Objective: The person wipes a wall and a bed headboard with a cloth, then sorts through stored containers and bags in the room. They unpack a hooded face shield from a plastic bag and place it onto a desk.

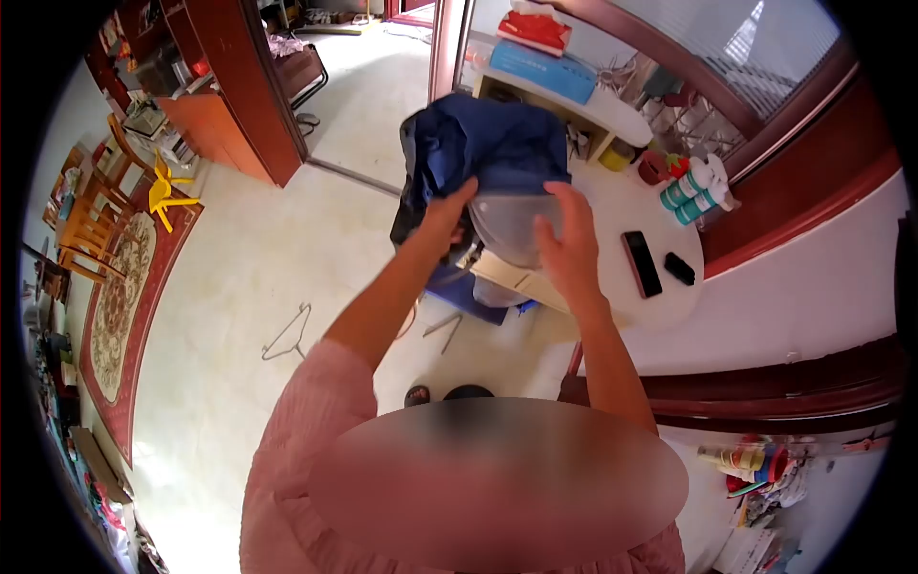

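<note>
A bundle of dark blue fabric (502,139) with a black side part hangs in front of me at the table's left edge; I cannot tell whether it is a garment or a bag. Below its lower edge shows a translucent plastic sheet or pouch (516,228). My left hand (448,225) is closed at the bundle's left side, its fingers partly hidden by the fabric. On the right, my right hand (572,239) grips the edge where plastic and fabric meet, fingers curved over it and thumb below.
On the white table (622,277) lie a phone (642,264) and a small black object (680,269). Teal-and-white bottles (693,191), a blue box (542,72) and a red tissue pack (534,29) stand farther back. A clothes hanger (289,333) and a yellow stool (168,194) are on the floor.
</note>
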